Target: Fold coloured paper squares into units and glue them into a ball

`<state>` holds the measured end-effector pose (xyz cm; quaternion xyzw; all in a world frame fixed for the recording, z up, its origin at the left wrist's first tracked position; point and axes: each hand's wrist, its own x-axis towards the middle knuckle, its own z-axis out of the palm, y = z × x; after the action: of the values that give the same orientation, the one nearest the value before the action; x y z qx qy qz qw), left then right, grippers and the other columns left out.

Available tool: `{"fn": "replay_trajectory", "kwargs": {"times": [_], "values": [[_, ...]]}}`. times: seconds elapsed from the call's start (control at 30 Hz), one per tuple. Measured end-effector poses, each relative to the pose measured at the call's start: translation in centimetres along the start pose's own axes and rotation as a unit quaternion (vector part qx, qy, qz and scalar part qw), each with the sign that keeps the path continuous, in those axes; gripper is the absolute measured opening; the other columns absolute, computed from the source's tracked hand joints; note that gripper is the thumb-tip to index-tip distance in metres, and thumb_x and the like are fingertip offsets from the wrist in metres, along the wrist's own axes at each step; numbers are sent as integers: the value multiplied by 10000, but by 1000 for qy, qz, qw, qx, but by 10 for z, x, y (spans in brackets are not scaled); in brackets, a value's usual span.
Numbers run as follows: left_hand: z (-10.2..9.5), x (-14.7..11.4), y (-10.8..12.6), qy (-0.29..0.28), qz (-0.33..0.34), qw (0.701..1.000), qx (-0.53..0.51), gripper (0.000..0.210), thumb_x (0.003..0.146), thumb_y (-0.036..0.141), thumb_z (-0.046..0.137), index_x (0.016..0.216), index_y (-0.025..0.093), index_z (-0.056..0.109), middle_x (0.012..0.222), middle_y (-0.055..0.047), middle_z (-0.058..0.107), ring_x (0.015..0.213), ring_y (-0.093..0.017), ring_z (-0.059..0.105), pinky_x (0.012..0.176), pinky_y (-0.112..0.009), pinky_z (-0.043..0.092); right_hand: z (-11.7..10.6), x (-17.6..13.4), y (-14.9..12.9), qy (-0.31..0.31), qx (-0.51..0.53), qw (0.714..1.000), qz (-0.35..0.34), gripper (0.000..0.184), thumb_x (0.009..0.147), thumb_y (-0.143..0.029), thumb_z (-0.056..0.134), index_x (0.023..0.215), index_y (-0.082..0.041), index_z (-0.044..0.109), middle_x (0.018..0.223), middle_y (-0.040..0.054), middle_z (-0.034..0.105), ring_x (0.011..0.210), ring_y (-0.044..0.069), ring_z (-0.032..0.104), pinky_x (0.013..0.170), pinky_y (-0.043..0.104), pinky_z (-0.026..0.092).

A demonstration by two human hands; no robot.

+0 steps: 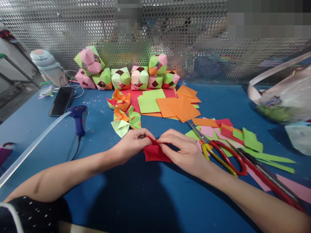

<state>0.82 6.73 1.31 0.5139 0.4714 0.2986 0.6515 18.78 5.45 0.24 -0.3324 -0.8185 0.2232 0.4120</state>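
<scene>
Between my two hands is a piece of red paper (156, 154), held just above the blue table (131, 194). My left hand (132, 144) pinches its upper left edge between thumb and fingers. At the upper right edge, my right hand (184, 149) pinches the same sheet, and the fingertips of both hands almost meet. A fold shows under the fingertips, though the fingers cover part of it. Just beyond the hands lie folded orange and green paper pieces (121, 121) and a stack of orange sheets (183, 108) with a green sheet (152, 101).
Folded paper balls (139, 77) line the perforated metal screen (102, 19). A glue gun (79, 119) with a long glue stick, a phone (62, 101) and a bottle (50, 66) are at left. Scissors (218, 155), paper scraps (251, 140), a red-handled cutter (269, 179) and a plastic bag (289, 94) lie right.
</scene>
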Motion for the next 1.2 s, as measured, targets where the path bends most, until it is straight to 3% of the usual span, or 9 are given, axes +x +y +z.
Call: {"fn": "replay_trajectory", "kwargs": {"times": [0.23, 0.43, 0.73, 1.0, 1.2], "values": [[-2, -1, 3, -11, 8, 1000, 19, 89, 688, 147, 554, 742, 148, 625, 701, 17, 594, 656, -93, 508, 622, -214, 368, 0, -1, -2, 0, 5, 1000, 23, 217, 835, -76, 474, 884, -219, 629, 813, 38, 603, 737, 147, 597, 647, 285, 494], [-4, -3, 7, -33, 2, 999, 35, 125, 741, 247, 558, 775, 142, 616, 706, 2, 589, 647, -101, 507, 600, -224, 370, 1, -1, -2, -3, 2, 1000, 31, 222, 843, -86, 458, 868, -220, 633, 794, 36, 595, 726, 143, 586, 639, 285, 489], [-2, -3, 4, -36, -16, 999, 29, 151, 707, 175, 604, 847, 139, 562, 681, 19, 578, 608, -77, 512, 573, -201, 364, 3, -3, 2, -2, -10, 1000, 10, 199, 837, -69, 493, 903, -200, 627, 844, 51, 595, 760, 143, 600, 674, 282, 493], [-3, 0, -4, -36, 7, 999, 33, 159, 713, 181, 600, 860, 151, 546, 686, 25, 564, 598, -78, 515, 579, -208, 386, 1, -2, 0, -11, -15, 1000, -8, 167, 831, -144, 512, 954, -199, 612, 866, 71, 595, 776, 172, 593, 670, 319, 512], [1, -2, -4, -21, 38, 998, 53, 116, 722, 147, 572, 835, 158, 546, 732, 19, 574, 648, -88, 539, 609, -213, 411, 5, -3, 0, 6, -20, 999, 36, 128, 866, -145, 491, 899, -213, 594, 845, 53, 600, 784, 166, 596, 697, 309, 494]]}}
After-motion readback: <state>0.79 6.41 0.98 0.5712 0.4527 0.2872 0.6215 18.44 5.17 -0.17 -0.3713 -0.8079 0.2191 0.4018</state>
